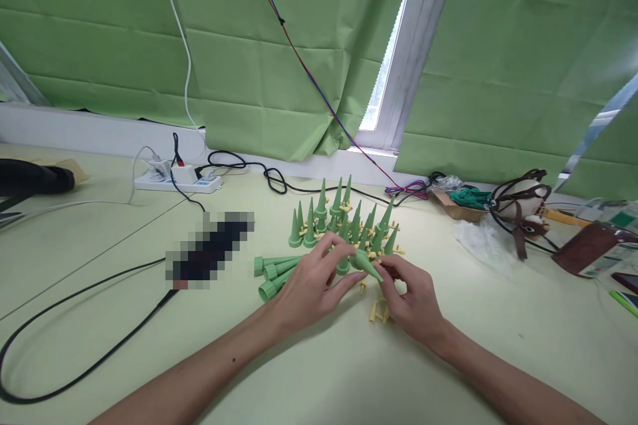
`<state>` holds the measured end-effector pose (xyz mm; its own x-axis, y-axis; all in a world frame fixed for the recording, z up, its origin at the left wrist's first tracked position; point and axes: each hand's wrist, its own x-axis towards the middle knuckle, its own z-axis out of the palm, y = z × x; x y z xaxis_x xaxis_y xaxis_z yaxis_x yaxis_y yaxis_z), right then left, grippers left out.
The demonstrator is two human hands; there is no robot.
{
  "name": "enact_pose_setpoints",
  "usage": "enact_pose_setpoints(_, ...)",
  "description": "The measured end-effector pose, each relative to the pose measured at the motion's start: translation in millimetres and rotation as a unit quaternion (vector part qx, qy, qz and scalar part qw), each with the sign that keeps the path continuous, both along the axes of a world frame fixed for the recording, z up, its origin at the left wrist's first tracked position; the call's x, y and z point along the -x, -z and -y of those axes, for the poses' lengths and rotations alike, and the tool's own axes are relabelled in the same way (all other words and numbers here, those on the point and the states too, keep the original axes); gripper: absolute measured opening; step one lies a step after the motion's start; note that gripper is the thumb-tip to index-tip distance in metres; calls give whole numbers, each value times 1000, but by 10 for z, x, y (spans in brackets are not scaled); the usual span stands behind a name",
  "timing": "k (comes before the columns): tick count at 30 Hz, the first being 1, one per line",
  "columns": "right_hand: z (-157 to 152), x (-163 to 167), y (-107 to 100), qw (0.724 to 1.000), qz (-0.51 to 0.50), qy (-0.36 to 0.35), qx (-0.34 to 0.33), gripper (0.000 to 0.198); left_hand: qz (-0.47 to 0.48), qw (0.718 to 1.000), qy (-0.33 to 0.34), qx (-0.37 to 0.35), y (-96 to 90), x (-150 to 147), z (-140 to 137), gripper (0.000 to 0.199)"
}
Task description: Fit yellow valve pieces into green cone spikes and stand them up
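Observation:
My left hand (315,280) is closed on a green plastic watering spike (367,265), its pointed end angled down to the right. My right hand (413,295) is beside the tip, thumb and forefinger pinched on a small yellow valve piece (379,262), mostly hidden by the fingers. Behind both hands, several green spikes (321,202) stand upright, some with yellow pieces at their sides. Other spikes (272,289) lie flat to the left, partly under my left hand. Loose yellow pieces (373,312) rest on the table in front of my right hand.
A white power strip (187,179) with plugs sits at the back left. A pixelated dark object (212,252) on a black cable lies left of the spikes. To the right are a cardboard box (456,207), a plastic bag (481,239) and a dark red case (588,249).

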<state>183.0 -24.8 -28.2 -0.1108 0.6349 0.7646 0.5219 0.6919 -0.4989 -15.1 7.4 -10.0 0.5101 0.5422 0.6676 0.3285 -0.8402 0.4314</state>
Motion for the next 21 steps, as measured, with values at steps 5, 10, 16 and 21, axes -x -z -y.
enact_pose_setpoints(5, 0, -6, 10, 1000, -15, 16, -5, 11, 2, 1000, 2, 16, -51, -2, 11, 40)
enact_pose_setpoints(10, 12, -5, 11, 1000, -21, 0, 2, 11, -72, 994, -16, 79, -60, -3, 14, 49)
enact_pose_setpoints(16, 15, -16, -15, 999, -19, -34, -2, 14, -79, 990, 0, 119, -67, -21, 9, 48)
enact_pose_setpoints(21, 17, -23, -20, 999, -14, -40, -5, 14, -83, 988, -3, 134, -42, -13, -3, 48)
